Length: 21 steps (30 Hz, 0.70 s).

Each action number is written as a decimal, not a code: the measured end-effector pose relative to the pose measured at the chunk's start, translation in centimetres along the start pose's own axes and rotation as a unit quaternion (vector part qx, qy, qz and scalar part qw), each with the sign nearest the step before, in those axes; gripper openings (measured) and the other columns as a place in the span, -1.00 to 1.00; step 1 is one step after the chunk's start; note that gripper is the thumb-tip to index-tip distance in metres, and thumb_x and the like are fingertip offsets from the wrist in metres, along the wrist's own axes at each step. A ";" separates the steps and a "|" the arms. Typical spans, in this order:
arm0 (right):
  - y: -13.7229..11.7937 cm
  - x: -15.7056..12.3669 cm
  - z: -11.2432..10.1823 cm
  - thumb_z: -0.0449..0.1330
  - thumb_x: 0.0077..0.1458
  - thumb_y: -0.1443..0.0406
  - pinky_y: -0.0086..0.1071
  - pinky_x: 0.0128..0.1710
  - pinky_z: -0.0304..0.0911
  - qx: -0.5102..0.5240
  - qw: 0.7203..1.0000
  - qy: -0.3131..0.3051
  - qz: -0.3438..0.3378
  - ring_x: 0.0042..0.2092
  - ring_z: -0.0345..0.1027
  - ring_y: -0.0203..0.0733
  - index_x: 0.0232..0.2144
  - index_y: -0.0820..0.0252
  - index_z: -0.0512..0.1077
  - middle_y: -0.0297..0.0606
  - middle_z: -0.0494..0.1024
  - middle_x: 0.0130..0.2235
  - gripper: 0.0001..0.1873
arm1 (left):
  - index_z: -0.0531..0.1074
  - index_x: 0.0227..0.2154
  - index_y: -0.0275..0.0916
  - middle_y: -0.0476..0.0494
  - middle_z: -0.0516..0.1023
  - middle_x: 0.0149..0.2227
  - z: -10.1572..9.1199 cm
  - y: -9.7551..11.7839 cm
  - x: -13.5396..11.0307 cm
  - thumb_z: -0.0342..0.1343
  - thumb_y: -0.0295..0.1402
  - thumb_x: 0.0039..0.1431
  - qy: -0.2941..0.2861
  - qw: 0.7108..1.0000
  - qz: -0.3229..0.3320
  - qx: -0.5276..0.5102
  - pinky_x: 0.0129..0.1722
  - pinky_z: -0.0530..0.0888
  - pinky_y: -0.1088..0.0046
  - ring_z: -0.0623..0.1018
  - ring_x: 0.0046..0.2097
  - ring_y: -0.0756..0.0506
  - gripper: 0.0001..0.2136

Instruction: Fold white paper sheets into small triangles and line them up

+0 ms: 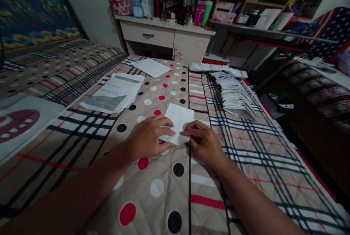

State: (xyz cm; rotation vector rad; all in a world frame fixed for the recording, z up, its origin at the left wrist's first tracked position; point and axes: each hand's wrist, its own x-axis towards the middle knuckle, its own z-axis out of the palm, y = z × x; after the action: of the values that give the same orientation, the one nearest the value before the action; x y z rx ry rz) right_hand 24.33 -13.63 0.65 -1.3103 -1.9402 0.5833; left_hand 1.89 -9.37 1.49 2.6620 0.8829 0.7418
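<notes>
Both hands press down on one small white paper sheet (177, 122) lying flat on the quilted bedspread (164, 191) just ahead of the person. At far left a plastic bag (19, 125) with a maroon print lies aside, and beyond it a larger printed sheet (112, 94) rests out of the way. Left hand (149, 138) lies palm-down, fingers spread over the sheet's near left edge, pinning it. Right hand (203, 142) pinches the near right corner with curled fingertips. A fanned row of folded white papers (235, 96) lies to the right, within easy reach.
</notes>
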 end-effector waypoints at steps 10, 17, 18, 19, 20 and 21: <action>0.2 0.9 0.1 0.24 0.11 0.33 -0.31 -0.22 0.27 0.035 0.995 0.045 0.078 -0.26 0.38 -0.20 -0.46 0.17 0.53 -0.26 0.49 -0.35 -0.88 | 0.52 -0.47 -0.26 -0.04 0.51 -0.43 0.7 0.1 0.3 0.18 -0.37 0.13 0.009 0.990 -0.127 -0.061 -0.34 0.36 0.45 0.46 -0.38 0.00 -0.89; 0.2 0.9 0.1 0.26 0.02 0.39 -0.33 -0.26 0.25 0.020 0.994 0.050 0.099 -0.28 0.37 -0.21 -0.48 0.16 0.50 -0.29 0.48 -0.35 -0.93 | 0.53 -0.41 -0.21 -0.01 0.52 -0.39 0.5 0.2 0.3 0.28 -0.35 0.03 -0.006 0.989 -0.125 -0.076 -0.30 0.35 0.44 0.47 -0.33 -0.01 -0.92; 0.1 0.9 0.1 0.25 -0.01 0.43 -0.34 -0.25 0.25 0.034 0.994 0.046 0.095 -0.27 0.37 -0.21 -0.47 0.16 0.51 -0.28 0.48 -0.33 -0.91 | 0.54 -0.40 -0.19 0.00 0.52 -0.38 0.4 0.2 0.3 0.30 -0.34 0.00 -0.013 0.990 -0.116 -0.084 -0.29 0.35 0.44 0.48 -0.32 -0.01 -0.91; 0.1 0.9 0.1 0.23 -0.04 0.48 -0.34 -0.23 0.26 0.051 0.994 0.041 0.088 -0.25 0.38 -0.21 -0.46 0.15 0.51 -0.28 0.49 -0.31 -0.86 | 0.54 -0.41 -0.18 0.00 0.52 -0.37 0.3 0.1 0.2 0.30 -0.35 0.00 -0.020 0.989 -0.109 -0.094 -0.28 0.35 0.45 0.48 -0.31 -0.01 -0.91; 0.1 0.9 0.0 0.22 -0.05 0.51 -0.34 -0.20 0.26 0.066 0.994 0.038 0.081 -0.23 0.39 -0.21 -0.46 0.15 0.52 -0.28 0.49 -0.29 -0.83 | 0.53 -0.42 -0.19 0.00 0.52 -0.38 0.3 0.0 0.2 0.30 -0.36 -0.01 -0.025 0.989 -0.105 -0.105 -0.29 0.35 0.46 0.48 -0.31 -0.01 -0.91; 0.0 0.8 0.0 0.21 -0.05 0.51 -0.33 -0.18 0.27 0.077 0.993 0.037 0.076 -0.21 0.40 -0.21 -0.46 0.15 0.52 -0.27 0.49 -0.28 -0.82 | 0.53 -0.43 -0.20 0.00 0.52 -0.38 0.2 0.0 0.2 0.30 -0.37 -0.01 -0.028 0.987 -0.106 -0.114 -0.30 0.35 0.47 0.48 -0.32 0.00 -0.92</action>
State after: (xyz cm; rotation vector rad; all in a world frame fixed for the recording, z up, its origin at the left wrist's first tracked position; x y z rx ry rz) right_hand 24.11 -12.86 0.87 -1.3702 -1.7103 0.7339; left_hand 2.13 -9.23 1.33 2.3350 0.9830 0.6701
